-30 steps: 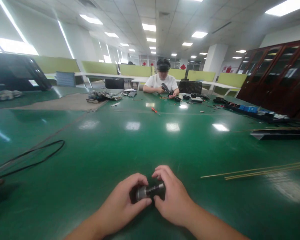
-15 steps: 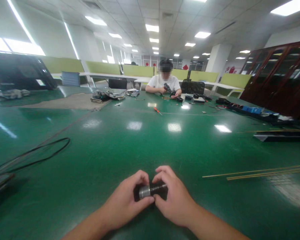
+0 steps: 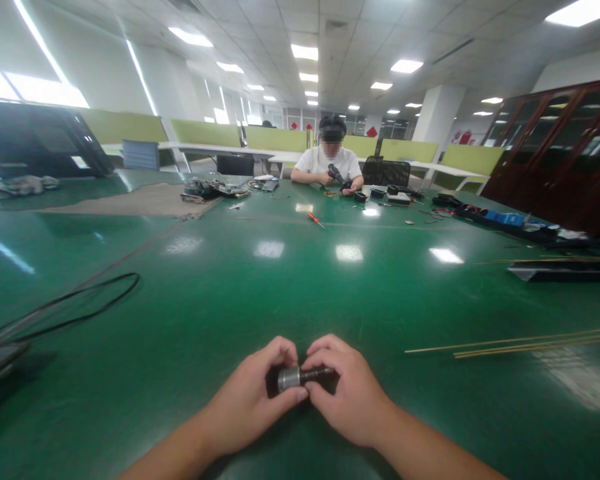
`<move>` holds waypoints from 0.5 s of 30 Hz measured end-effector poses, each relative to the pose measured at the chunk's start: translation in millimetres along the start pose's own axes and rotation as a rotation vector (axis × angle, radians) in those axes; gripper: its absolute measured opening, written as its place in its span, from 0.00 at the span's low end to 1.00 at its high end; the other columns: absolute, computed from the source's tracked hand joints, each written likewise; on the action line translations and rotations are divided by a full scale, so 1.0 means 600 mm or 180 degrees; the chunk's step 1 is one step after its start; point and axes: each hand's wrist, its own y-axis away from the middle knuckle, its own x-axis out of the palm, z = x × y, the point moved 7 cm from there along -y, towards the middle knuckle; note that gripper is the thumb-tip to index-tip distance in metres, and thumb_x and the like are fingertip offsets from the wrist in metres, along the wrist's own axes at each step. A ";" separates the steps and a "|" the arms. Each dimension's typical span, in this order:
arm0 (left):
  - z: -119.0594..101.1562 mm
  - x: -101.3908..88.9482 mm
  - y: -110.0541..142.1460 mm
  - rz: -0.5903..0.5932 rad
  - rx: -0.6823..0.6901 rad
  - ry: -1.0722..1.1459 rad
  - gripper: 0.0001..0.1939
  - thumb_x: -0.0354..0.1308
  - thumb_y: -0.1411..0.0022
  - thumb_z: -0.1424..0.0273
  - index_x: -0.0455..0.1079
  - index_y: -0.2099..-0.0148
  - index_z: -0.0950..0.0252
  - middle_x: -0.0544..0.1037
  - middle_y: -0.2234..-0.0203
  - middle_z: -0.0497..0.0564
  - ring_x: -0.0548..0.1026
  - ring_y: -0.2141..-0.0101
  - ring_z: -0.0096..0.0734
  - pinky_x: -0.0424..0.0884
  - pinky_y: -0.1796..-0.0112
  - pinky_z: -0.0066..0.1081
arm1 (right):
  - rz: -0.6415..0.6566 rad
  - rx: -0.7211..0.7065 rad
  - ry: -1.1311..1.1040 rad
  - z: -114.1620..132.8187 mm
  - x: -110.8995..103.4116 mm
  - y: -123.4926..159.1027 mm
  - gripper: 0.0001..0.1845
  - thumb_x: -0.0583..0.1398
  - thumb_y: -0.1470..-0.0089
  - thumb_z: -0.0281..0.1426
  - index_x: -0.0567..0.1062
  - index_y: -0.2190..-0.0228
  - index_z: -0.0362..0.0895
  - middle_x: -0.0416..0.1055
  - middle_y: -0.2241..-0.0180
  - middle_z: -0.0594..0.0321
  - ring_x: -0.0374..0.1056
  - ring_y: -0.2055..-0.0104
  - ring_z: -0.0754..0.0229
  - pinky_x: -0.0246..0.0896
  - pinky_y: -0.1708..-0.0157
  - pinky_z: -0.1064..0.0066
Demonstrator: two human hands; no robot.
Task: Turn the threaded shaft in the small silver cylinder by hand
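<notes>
Near the front of the green table (image 3: 300, 293), a small part lies sideways between my hands: a silver metal cylinder with a dark ridged shaft (image 3: 289, 379) running out to the right. My left hand (image 3: 250, 393) curls around the silver end, thumb below and fingers above. Around the dark shaft, the fingers and thumb of my right hand (image 3: 347, 393) are closed, with the fingertips beside the silver rim. The shaft's far end is partly hidden by the right hand.
Thin brass-coloured rods (image 3: 520, 345) lie to the right, near a black metal channel (image 3: 560, 271). A black cable loop (image 3: 105, 307) is at left. Further off lies an orange screwdriver (image 3: 315, 219). Across the table, a person (image 3: 307, 163) holds a power drill (image 3: 337, 175).
The fingertips of my right hand have moved slightly left and down, against the silver end's rim. My left hand has barely shifted.
</notes>
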 end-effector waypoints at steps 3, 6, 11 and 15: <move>0.001 0.000 -0.002 -0.0018 -0.0007 0.0009 0.10 0.61 0.35 0.62 0.65 0.57 0.61 0.71 0.66 0.46 0.69 0.64 0.32 0.64 0.62 0.31 | -0.0021 -0.0006 0.0012 -0.002 -0.001 -0.002 0.13 0.65 0.53 0.20 0.82 0.66 0.46 0.76 0.60 0.61 0.74 0.57 0.58 0.67 0.54 0.68; 0.000 0.000 -0.003 -0.0018 -0.0005 0.0016 0.10 0.60 0.34 0.62 0.66 0.57 0.61 0.71 0.66 0.45 0.69 0.65 0.32 0.64 0.62 0.30 | -0.0053 -0.0001 0.0024 -0.004 -0.002 -0.003 0.12 0.65 0.54 0.21 0.82 0.66 0.46 0.77 0.60 0.61 0.74 0.58 0.58 0.67 0.55 0.68; 0.002 0.002 -0.002 0.0005 0.0003 0.0015 0.10 0.61 0.34 0.62 0.66 0.57 0.61 0.71 0.67 0.45 0.70 0.65 0.32 0.64 0.63 0.30 | -0.0077 -0.0006 0.0029 -0.006 -0.003 -0.004 0.12 0.65 0.55 0.20 0.82 0.68 0.45 0.76 0.61 0.60 0.74 0.59 0.58 0.68 0.57 0.68; 0.004 0.003 -0.002 -0.0006 0.0018 -0.0016 0.10 0.61 0.34 0.62 0.66 0.57 0.61 0.71 0.67 0.45 0.69 0.65 0.31 0.63 0.63 0.29 | -0.0075 -0.0022 0.0005 -0.007 -0.002 -0.005 0.12 0.65 0.56 0.19 0.82 0.69 0.45 0.76 0.62 0.61 0.74 0.59 0.58 0.67 0.58 0.69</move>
